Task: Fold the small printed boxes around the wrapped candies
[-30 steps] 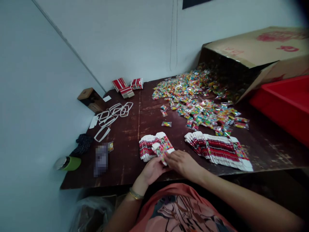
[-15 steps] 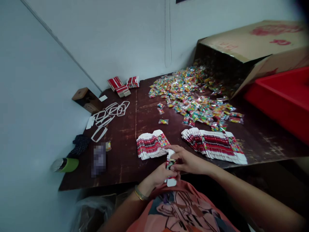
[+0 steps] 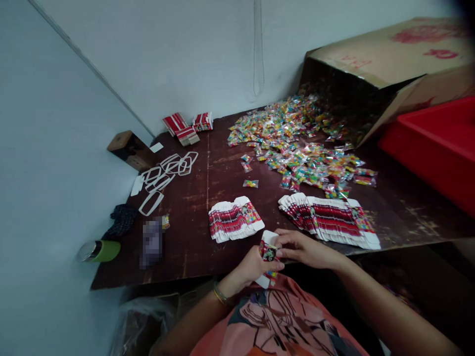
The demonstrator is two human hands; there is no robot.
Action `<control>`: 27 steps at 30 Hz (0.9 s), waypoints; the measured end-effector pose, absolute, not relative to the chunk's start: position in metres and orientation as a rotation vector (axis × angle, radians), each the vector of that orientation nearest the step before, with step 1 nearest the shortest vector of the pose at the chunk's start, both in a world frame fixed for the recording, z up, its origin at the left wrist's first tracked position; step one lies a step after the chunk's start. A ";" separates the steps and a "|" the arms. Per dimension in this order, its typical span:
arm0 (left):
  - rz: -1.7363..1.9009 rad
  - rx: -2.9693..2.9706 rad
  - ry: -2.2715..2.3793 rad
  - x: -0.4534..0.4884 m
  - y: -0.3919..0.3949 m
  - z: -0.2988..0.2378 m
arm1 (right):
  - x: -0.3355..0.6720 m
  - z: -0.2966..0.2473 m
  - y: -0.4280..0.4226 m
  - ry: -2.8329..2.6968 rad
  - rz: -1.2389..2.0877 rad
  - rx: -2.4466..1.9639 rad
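Note:
Close to my body, my left hand [image 3: 251,267] is wrapped round a small printed cardboard box [image 3: 268,251] with white end flaps. The fingers of my right hand [image 3: 302,248] pinch the box's right side near its upper flap. Just beyond my hands lies a fanned row of flat printed boxes [image 3: 233,219]. A longer row of the same flat boxes [image 3: 334,220] spreads to the right, beyond my right forearm. Farther back is a heap of small clear packets of colourful candy [image 3: 297,158], and one candy packet [image 3: 251,184] lies apart from it.
A cardboard carton [image 3: 386,54] on its side and a red bin [image 3: 430,143] stand at the right. Toward the left are white bands [image 3: 151,202], a wooden box [image 3: 131,149], a dark cloth [image 3: 122,220] and a green bottle [image 3: 106,251]. Red-and-white bundles [image 3: 181,129] sit near the wall.
The small box has tilted and shifted slightly right in my hands. My right hand has moved from over its top to its right side, uncovering more of the print.

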State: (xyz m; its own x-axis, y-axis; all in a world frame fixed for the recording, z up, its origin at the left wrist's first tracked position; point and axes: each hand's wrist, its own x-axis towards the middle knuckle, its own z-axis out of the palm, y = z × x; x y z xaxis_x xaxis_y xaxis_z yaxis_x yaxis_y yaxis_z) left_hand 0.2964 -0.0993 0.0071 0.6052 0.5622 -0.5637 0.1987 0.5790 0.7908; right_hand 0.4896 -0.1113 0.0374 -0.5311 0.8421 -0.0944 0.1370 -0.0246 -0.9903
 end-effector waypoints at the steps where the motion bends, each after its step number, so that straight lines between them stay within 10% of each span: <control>1: 0.319 1.000 0.979 0.298 -0.099 0.008 | 0.488 0.036 -0.112 -1.647 1.584 -1.068; 8: 0.820 1.131 1.000 0.294 -0.114 0.023 | 0.469 0.022 -0.131 -1.154 1.525 -1.185; 18: 0.513 1.572 0.971 0.260 -0.130 0.019 | 0.461 -0.002 -0.155 -0.278 2.196 -0.894; 23: 0.580 1.232 1.014 0.269 -0.131 0.020 | 0.457 0.014 -0.143 -0.643 2.231 -1.089; 27: 0.534 0.649 0.932 0.277 -0.124 0.011 | 0.450 0.028 -0.143 -1.358 1.611 -1.269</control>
State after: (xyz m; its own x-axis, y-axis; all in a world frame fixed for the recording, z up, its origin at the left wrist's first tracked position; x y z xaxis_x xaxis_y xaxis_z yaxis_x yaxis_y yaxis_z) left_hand 0.2771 -0.1239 0.0110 0.4945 0.6695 -0.5543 -0.1398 0.6907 0.7095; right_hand 0.4504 -0.1428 0.0279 -0.3040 0.9186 -0.2524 0.0933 -0.2350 -0.9675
